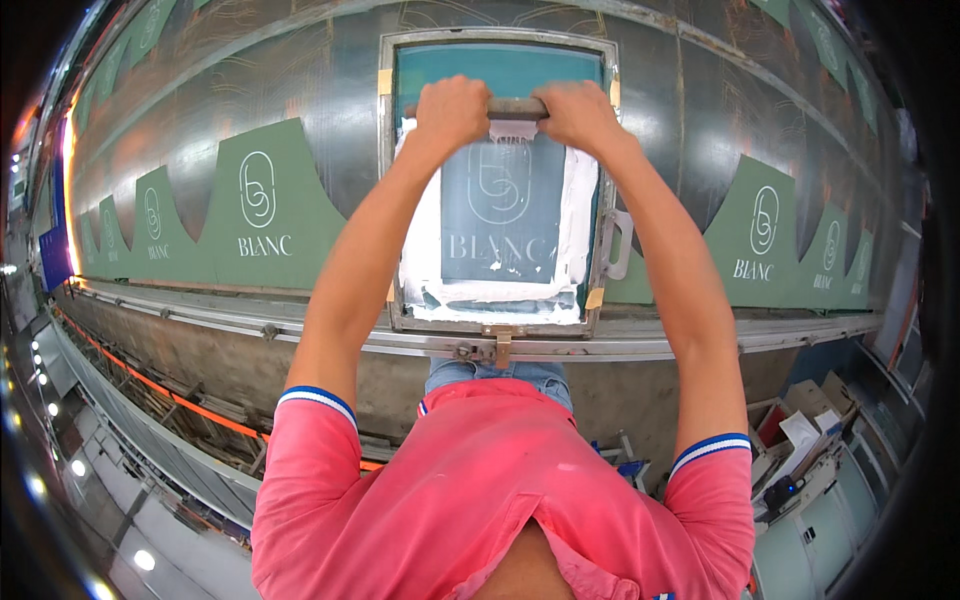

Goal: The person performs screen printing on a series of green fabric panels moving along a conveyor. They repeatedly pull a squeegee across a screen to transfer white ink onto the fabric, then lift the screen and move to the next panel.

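Note:
Both my arms reach forward over a framed printing screen point(611, 140) on a long metal table. My left hand point(452, 112) is closed round the left end of a squeegee point(515, 108), and my right hand point(580, 118) grips its right end; the right hand is slightly blurred. The squeegee lies crosswise near the far end of the screen. White ink point(578, 215) is smeared along the mesh's sides and near end. A logo stencil shows through the bluish middle of the mesh. Pieces of tape stick to the frame's sides.
Green printed panels point(290, 200) lie on the table left of the screen, with more green panels point(755, 235) to the right. A white handle point(618, 245) sits on the frame's right side. A metal rail point(330, 335) with a clamp point(502, 345) runs along the table's near edge. Cardboard boxes point(815, 400) stand at the lower right.

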`<action>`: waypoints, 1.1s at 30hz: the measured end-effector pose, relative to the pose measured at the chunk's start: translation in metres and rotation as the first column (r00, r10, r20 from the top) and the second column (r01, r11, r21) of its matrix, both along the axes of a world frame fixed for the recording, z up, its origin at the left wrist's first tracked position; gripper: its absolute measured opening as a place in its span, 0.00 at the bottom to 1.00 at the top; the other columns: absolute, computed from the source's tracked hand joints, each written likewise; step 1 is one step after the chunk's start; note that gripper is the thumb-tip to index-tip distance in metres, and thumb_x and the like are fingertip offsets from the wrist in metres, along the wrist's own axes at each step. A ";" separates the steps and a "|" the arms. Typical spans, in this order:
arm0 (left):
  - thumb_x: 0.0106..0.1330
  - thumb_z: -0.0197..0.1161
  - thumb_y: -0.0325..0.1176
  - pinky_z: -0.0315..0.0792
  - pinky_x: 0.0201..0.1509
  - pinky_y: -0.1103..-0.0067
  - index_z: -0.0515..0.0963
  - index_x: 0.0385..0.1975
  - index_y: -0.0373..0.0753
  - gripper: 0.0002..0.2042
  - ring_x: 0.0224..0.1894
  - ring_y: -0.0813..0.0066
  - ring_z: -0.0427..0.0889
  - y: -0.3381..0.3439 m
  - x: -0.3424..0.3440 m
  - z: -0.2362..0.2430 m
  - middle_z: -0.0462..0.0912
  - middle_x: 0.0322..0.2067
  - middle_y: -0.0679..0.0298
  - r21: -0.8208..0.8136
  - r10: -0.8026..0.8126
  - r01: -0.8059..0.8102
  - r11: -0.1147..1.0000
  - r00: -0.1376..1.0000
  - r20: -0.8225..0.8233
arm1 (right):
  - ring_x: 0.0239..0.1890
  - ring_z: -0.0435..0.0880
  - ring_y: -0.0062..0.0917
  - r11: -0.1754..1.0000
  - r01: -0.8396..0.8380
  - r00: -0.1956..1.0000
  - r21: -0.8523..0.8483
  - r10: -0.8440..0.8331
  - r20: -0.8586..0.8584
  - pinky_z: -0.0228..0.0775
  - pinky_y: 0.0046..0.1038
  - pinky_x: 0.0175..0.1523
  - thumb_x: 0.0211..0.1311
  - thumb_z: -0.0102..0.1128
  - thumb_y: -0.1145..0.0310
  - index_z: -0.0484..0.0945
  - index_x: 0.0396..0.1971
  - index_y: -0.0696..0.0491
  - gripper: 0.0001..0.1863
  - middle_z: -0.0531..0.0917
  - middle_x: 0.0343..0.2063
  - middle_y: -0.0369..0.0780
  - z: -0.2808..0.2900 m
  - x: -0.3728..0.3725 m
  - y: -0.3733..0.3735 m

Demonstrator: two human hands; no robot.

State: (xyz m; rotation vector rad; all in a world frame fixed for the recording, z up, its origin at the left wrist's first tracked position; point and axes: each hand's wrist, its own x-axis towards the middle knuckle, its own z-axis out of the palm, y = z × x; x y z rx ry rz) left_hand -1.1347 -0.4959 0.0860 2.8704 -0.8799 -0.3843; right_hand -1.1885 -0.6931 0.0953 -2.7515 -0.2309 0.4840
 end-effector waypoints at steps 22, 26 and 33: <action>0.47 0.62 0.29 0.76 0.29 0.60 0.84 0.24 0.43 0.05 0.27 0.51 0.83 0.047 -0.128 0.011 0.81 0.22 0.52 -0.062 0.019 -0.026 0.998 0.995 -0.101 | 0.41 0.83 0.39 0.996 0.003 0.999 0.092 -0.006 0.032 0.65 0.49 0.63 0.50 0.62 0.70 0.81 0.33 0.50 0.08 0.83 0.34 0.42 -0.016 -0.132 0.040; 0.48 0.63 0.30 0.78 0.34 0.62 0.87 0.27 0.44 0.07 0.31 0.52 0.86 0.005 -0.012 0.005 0.84 0.25 0.51 -0.018 -0.008 0.008 1.000 1.000 0.029 | 0.36 0.84 0.41 1.000 0.021 0.998 0.012 -0.022 0.059 0.71 0.42 0.50 0.50 0.58 0.70 0.82 0.28 0.51 0.06 0.84 0.30 0.43 -0.006 -0.013 0.006; 0.47 0.64 0.28 0.77 0.31 0.63 0.85 0.28 0.43 0.08 0.31 0.54 0.85 0.013 -0.047 -0.011 0.84 0.27 0.56 -0.087 -0.025 0.024 0.996 1.000 -0.008 | 0.39 0.83 0.37 0.994 -0.076 0.974 0.075 0.058 0.217 0.67 0.44 0.58 0.49 0.60 0.72 0.82 0.29 0.50 0.06 0.83 0.31 0.42 -0.040 -0.047 0.008</action>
